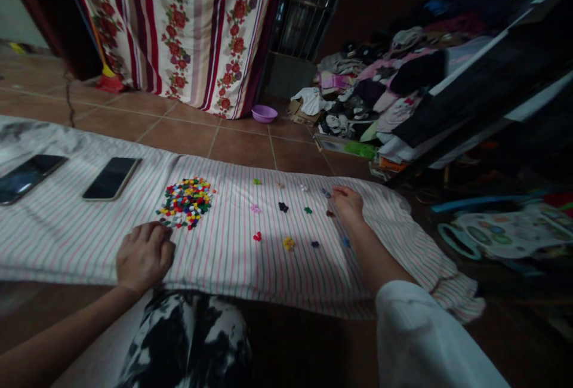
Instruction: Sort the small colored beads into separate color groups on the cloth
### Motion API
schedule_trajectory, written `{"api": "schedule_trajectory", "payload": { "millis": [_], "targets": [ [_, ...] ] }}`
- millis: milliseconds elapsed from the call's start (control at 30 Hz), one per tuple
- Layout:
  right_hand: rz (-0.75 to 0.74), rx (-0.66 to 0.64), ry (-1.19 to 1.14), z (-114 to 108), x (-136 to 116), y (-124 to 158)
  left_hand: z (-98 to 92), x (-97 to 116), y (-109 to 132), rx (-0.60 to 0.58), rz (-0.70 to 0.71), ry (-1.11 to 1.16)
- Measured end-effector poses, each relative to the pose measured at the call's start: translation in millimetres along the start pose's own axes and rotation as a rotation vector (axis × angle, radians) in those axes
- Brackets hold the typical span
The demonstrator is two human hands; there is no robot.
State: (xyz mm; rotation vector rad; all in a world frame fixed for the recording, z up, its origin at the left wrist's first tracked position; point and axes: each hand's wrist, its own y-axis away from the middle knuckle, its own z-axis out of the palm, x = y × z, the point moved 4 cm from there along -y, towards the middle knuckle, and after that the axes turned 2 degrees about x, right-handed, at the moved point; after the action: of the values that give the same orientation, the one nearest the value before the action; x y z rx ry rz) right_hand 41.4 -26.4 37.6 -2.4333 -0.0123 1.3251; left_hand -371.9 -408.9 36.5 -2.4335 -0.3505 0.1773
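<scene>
A heap of tiny multicoloured pieces (188, 202) lies on a striped cloth. By its lower left edge rests my left hand (145, 253), fingers curled under and their tips hidden. To the right, small single-colour clusters stand apart in rows, among them yellow pieces (288, 243), black pieces (283, 206) and red pieces (257, 236). My right hand (349, 203) is at the right end of the rows, fingers closed together beside the grey-blue pieces (326, 193). Whatever its fingertips may hold is too small to tell. Brown pieces (329, 213) and blue pieces (345, 242) lie close to that wrist and forearm.
Two phones, a dark phone (31, 178) and a pale-edged phone (111, 179), lie on the cloth (233, 268) at left. Beyond it are a purple basin (264, 114), a floral curtain (197, 30) and heaped clothes (358, 89). A toy-like board (510, 233) stands at right.
</scene>
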Motion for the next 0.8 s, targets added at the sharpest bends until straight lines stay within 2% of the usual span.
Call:
{"api": "schedule_trajectory", "payload": {
  "millis": [100,200,300,467,567,633,800],
  "targets": [
    [0.032,-0.068,-0.067,16,-34,23,0.1,0,-1,-0.01,-0.03,0.018],
    [-0.04,-0.229,-0.118,43,-78,61,1.1,-1,0,-0.033,-0.06,0.034],
    [-0.122,-0.408,-0.163,76,-124,112,0.8,-1,0,-0.056,-0.089,0.067],
    [-0.385,-0.666,-0.181,130,-188,205,-1.4,0,-1,-0.074,-0.122,0.105],
    [-0.511,-0.762,-0.149,155,-215,254,-1.6,0,-2,-0.086,-0.135,0.128],
    [-0.554,-0.78,-0.112,168,-228,279,-1.3,-1,-2,-0.098,-0.151,0.152],
    [-0.609,-0.797,0.084,184,-247,316,-1.4,-4,-2,-0.099,-0.251,0.229]
  ]
}}
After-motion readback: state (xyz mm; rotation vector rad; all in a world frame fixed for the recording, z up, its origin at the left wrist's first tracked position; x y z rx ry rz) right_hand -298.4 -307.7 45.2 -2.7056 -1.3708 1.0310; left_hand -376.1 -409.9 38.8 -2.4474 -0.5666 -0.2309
